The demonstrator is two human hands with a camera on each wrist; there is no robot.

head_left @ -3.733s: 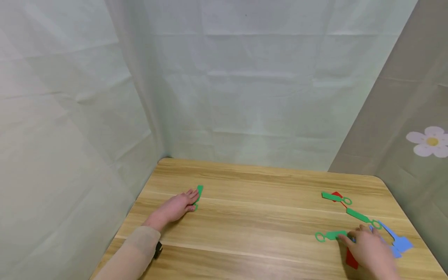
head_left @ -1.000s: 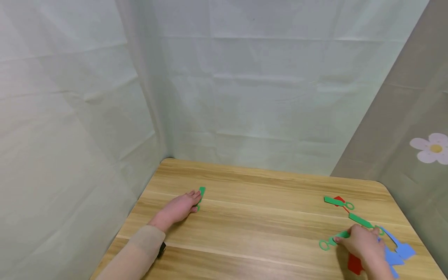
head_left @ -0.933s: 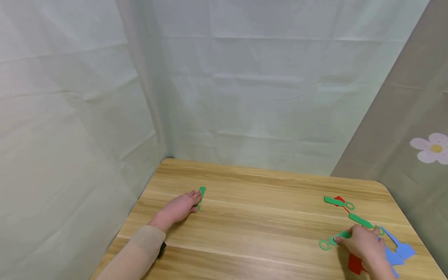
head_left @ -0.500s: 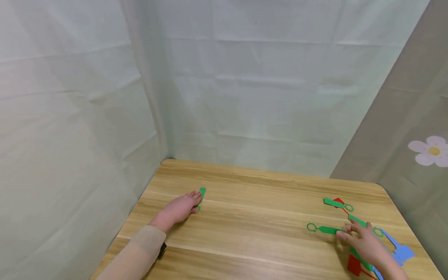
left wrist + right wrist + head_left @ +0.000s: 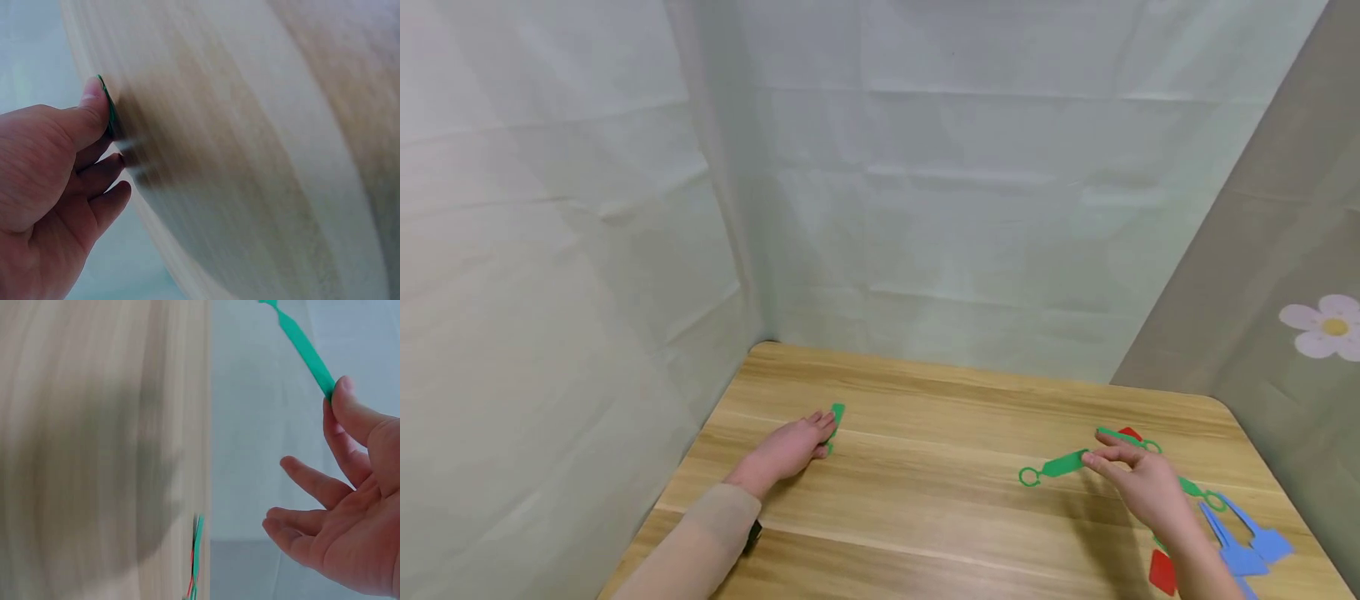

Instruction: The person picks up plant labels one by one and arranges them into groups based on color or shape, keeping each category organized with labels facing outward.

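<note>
Right hand (image 5: 1138,483) lifted green tag (image 5: 1054,467).

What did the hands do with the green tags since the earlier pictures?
The right hand took hold of one green tag from the pile, lifted it off the table and carried it toward the middle; it now pinches one end, the ring end hanging free. The left hand stayed resting on the other green tag, and the rest of the pile kept its place.
</note>
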